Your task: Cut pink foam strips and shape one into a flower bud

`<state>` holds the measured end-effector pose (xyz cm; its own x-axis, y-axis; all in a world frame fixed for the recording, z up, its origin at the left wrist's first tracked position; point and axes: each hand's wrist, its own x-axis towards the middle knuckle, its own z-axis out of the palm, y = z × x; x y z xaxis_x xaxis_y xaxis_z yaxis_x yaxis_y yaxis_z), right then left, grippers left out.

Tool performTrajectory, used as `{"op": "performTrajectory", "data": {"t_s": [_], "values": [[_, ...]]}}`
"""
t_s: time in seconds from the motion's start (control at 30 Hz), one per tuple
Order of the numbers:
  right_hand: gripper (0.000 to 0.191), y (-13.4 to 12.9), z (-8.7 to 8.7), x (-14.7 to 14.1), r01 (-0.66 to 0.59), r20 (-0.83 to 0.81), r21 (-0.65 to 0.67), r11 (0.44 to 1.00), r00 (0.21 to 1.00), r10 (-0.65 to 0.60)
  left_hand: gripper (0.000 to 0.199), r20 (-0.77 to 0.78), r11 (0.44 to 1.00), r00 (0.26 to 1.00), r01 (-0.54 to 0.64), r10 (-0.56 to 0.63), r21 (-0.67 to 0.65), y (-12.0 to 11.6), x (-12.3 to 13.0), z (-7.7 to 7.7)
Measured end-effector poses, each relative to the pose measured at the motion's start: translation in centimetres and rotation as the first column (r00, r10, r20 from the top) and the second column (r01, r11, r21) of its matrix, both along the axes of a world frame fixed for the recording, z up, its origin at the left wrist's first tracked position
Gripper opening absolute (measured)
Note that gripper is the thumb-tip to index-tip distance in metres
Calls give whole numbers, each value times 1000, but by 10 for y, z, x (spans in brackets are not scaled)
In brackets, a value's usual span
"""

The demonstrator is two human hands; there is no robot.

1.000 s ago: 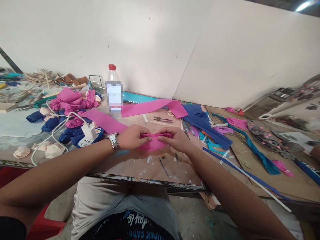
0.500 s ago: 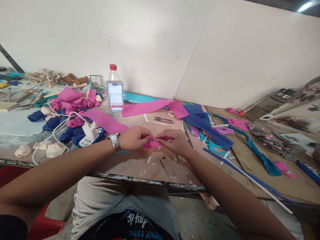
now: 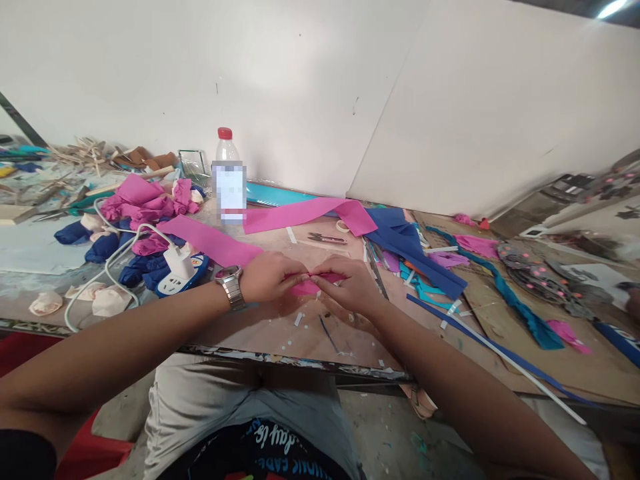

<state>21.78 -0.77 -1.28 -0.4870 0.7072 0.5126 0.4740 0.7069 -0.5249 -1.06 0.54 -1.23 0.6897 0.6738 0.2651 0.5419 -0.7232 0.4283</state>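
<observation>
Pinched between both hands, just above the tabletop (image 3: 270,333), is a piece of pink material (image 3: 304,289). My left hand (image 3: 270,276), with a metal watch (image 3: 232,289) on its wrist, grips the left side between thumb and fingers. My right hand (image 3: 347,285) pinches the right side, its fingertips touching those of the left. A wide pink strip (image 3: 215,243) runs from behind my left hand toward the left. Beyond the hands lie another pink strip (image 3: 295,215) and small thread snips (image 3: 327,239).
A red-capped bottle (image 3: 226,150) stands at the back. On the left are a power strip (image 3: 173,283) with a white cable and crumpled pink and blue bundles (image 3: 143,193). Blue fabric (image 3: 400,243), a thin white stick (image 3: 520,370) and a teal strip (image 3: 515,300) lie at the right.
My fingertips have come closer together over the pink piece. My left wrist has turned slightly, so the watch face now shows.
</observation>
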Motion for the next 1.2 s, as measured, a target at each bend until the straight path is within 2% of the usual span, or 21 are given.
{"op": "performTrajectory", "data": {"t_s": [0.13,0.33,0.47,0.7,1.03,1.2], "values": [[7,1,2,0,22,-30,-33,999,999,-23,40,10,1000,1000,15,-15,15,1,-1,0],[6,4,3,3,100,-45,-85,991,994,-104,43,24,998,999,-36,38,-48,2,-3,5],[8,3,4,4,105,-34,-79,991,994,-108,38,57,994,997,-43,49,-97,1,-3,7],[8,2,1,4,10,-37,2,1000,999,-10,30,133,974,991,8,23,-225,2,-3,5],[8,1,2,3,-56,-22,4,998,998,56,17,243,924,970,99,-7,-370,2,-3,8],[8,1,0,2,-61,-24,34,998,998,61,31,267,906,964,96,19,-412,1,-3,7]]}}
